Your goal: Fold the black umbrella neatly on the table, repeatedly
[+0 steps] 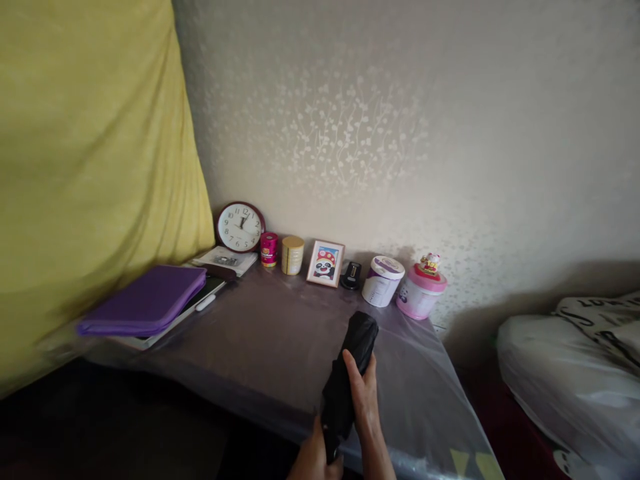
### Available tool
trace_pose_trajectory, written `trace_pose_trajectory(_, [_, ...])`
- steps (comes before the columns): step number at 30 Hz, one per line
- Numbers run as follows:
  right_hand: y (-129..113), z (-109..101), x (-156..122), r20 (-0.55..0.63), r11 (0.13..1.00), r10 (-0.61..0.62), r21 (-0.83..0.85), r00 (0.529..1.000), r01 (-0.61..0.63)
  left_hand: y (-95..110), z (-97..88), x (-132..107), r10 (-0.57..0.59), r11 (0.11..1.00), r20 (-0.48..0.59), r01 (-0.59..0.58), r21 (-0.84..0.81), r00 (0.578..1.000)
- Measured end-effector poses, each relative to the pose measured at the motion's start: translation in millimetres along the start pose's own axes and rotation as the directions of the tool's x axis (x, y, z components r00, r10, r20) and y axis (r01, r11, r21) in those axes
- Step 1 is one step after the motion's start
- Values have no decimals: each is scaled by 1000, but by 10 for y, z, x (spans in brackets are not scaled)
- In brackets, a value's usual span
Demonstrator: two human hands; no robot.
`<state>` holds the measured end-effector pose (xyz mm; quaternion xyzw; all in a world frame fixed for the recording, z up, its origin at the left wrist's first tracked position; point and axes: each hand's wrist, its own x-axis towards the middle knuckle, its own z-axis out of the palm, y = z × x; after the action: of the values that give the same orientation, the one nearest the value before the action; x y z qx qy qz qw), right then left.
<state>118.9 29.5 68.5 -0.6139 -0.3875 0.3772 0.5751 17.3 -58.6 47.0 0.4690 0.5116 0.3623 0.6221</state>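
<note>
A black folded umbrella [345, 387] is held aslant over the front part of the table, its upper end tilted away and to the right. My right hand [365, 393] wraps around its middle from the right side, thumb along the near face. Lower down, my left hand [316, 453] closes around the bottom end, partly cut off by the picture's lower edge. The fingers behind the umbrella are hidden.
Along the wall on the table [280, 347] stand a clock [241, 227], a pink can [269, 250], a yellow can [293, 255], a framed panda picture [325, 264], a black object [351, 275] and two tubs [383, 283]. A purple folder [145, 300] lies left, beside a yellow curtain [90, 147].
</note>
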Motion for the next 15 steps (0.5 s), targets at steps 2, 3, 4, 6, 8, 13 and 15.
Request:
trace_pose_trajectory(2, [6, 7, -6, -1, 999, 27, -32, 1000, -27, 5, -37, -5, -11, 1000, 13, 11, -3, 1000])
trace_pose_trajectory(3, [9, 7, -10, 1, 999, 37, -21, 999, -37, 12, -52, -5, -12, 1000, 23, 12, -6, 1000])
trace_pose_trajectory(4, [13, 4, -12, 9, 999, 49, 2, 999, -49, 19, -61, -4, -11, 1000, 34, 11, -10, 999])
trace_pose_trajectory(6, [19, -9, -17, 43, 993, 89, 70, 995, -92, 32, -62, -4, -7, 1000, 65, 8, -20, 998])
trace_pose_trajectory(8, [16, -26, -26, 107, 977, 138, 147, 985, -153, 33, -41, -17, -8, 1000, 105, 11, -27, 994])
trace_pose_trajectory(13, [-32, -47, -71, 246, 949, 182, 211, 952, -236, 4, 19, -85, -14, 999, 181, 20, -29, 983])
trace_pose_trajectory(15, [-46, -44, -79, 224, 966, 169, 157, 960, -207, 9, 19, -87, 3, 1000, 174, 1, -25, 985])
